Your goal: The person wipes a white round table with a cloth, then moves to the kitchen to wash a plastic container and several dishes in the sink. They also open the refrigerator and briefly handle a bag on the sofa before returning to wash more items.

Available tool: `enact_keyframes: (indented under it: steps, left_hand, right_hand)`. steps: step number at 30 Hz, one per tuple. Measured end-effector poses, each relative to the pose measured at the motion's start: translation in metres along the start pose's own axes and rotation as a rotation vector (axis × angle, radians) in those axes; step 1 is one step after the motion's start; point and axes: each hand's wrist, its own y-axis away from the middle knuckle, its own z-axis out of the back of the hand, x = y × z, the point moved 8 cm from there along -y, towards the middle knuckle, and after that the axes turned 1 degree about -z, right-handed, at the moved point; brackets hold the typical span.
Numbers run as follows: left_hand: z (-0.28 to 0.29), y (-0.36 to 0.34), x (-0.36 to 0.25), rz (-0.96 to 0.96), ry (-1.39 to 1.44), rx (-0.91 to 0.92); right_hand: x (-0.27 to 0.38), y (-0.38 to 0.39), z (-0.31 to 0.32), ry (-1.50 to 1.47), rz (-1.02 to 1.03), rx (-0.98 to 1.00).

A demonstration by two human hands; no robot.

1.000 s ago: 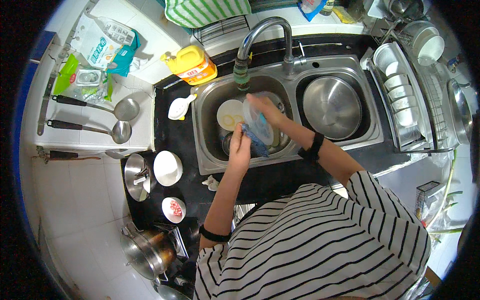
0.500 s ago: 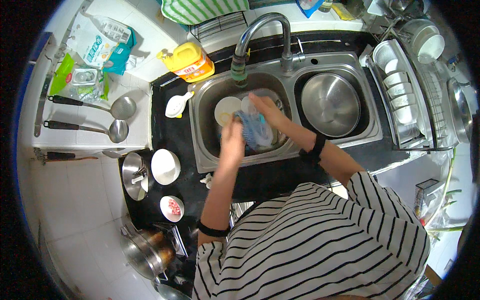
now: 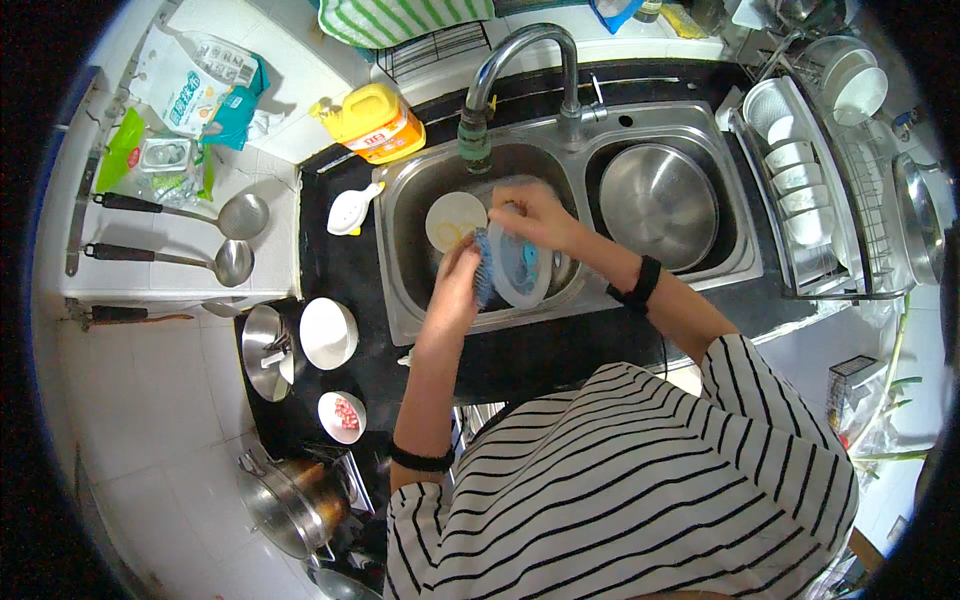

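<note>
Over the left sink basin [image 3: 392, 290], my left hand [image 3: 460, 275] is closed on a blue textured cloth [image 3: 484, 268]. The cloth is pressed to the near-left rim of a clear, round-rimmed plastic piece [image 3: 523, 272], a lid or shallow container, with a turquoise spot showing in it. My right hand [image 3: 535, 215] grips the far edge of this piece, which stands tilted between both hands. A white bowl [image 3: 456, 218] with a yellowish mark lies in the basin, left of my hands. Other things under my right hand are partly hidden.
The faucet [image 3: 528, 38] arches over the left basin. A large steel bowl [image 3: 660, 205] fills the right basin. A yellow jug [image 3: 376, 125], a white bowl [image 3: 329, 333] and a small bowl of pinkish pieces [image 3: 343, 416] stand left. The dish rack [image 3: 800, 210] stands right.
The plastic piece has been turned up on its edge and shows more clearly. My right hand has drawn a little nearer to me; the blue cloth has shifted to the piece's left rim.
</note>
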Motion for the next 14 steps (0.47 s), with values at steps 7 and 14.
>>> enact_keyframes:
  steps: [7,14]
  left_hand:
    - [-0.029,0.010,-0.024,-0.464,-0.386,0.121]
    - [-0.022,0.011,-0.004,-0.415,-0.531,0.077]
  right_hand:
    - [-0.045,0.019,-0.019,-0.902,-0.622,-0.291]
    - [-0.063,0.018,-0.014,-0.778,-0.606,-0.323]
